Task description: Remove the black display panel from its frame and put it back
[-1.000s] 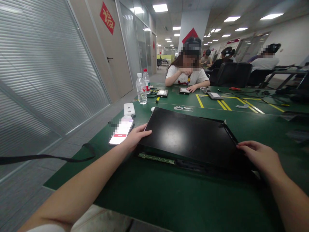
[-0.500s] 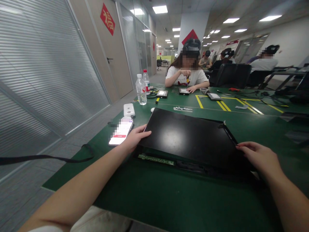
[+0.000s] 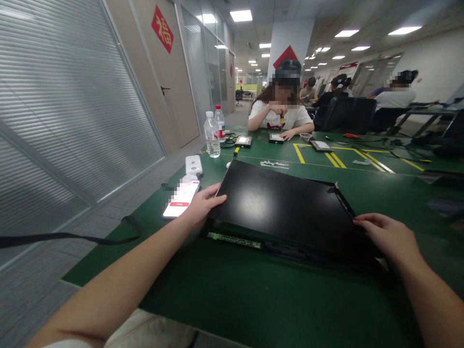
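Black panel (image 3: 261,203) is to the right of the phone (image 3: 187,197), over its dark frame (image 3: 342,200). Your left hand (image 3: 203,205), just beside the phone, grasps the panel's end; your right hand (image 3: 389,234), well apart from the phone, pinches the opposite edge. I judge the work is halfway: the near side gapes, exposing a green circuit board (image 3: 235,240); panel and frame remain neither fully separated nor joined.

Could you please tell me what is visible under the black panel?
A green circuit strip shows below the near edge of the black panel; whatever lies farther under the panel is covered.
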{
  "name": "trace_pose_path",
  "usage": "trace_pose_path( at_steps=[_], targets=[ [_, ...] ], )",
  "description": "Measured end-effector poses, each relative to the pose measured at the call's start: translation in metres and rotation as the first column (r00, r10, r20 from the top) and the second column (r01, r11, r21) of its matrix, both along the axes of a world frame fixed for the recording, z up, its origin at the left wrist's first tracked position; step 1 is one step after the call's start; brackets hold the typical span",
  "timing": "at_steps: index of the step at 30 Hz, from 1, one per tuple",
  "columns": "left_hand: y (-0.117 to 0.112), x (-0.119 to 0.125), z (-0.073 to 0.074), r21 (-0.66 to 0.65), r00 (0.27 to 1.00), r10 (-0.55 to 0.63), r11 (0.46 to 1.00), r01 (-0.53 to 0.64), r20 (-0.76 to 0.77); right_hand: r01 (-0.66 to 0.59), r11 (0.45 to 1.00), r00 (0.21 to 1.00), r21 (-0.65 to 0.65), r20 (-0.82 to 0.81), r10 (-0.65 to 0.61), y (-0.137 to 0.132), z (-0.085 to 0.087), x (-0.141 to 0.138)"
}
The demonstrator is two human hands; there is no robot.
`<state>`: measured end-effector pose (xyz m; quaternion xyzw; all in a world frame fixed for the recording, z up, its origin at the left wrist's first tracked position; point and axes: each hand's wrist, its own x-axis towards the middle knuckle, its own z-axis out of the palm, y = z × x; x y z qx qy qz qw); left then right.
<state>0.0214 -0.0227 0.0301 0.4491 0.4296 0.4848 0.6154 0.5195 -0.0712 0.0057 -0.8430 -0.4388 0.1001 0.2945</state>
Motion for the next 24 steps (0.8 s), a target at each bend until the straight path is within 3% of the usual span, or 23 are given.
trace_pose_path(
  at_steps=[7,17,24],
  targets=[
    [0.001,0.002,-0.001,0.073,1.0,0.017,0.997,-0.017,0.007,0.021,0.999,1.0,0.027,-0.013,-0.021,0.0,-0.005,0.001],
    [-0.002,0.002,0.001,0.272,0.994,0.031,0.962,-0.002,-0.1,0.138,0.985,0.986,0.107,-0.109,-0.126,-0.005,0.004,-0.003],
    [-0.002,0.003,-0.001,0.358,0.995,0.033,0.934,0.002,-0.091,0.226,0.972,0.908,0.059,-0.373,-0.188,0.001,-0.006,-0.002]
  ],
)
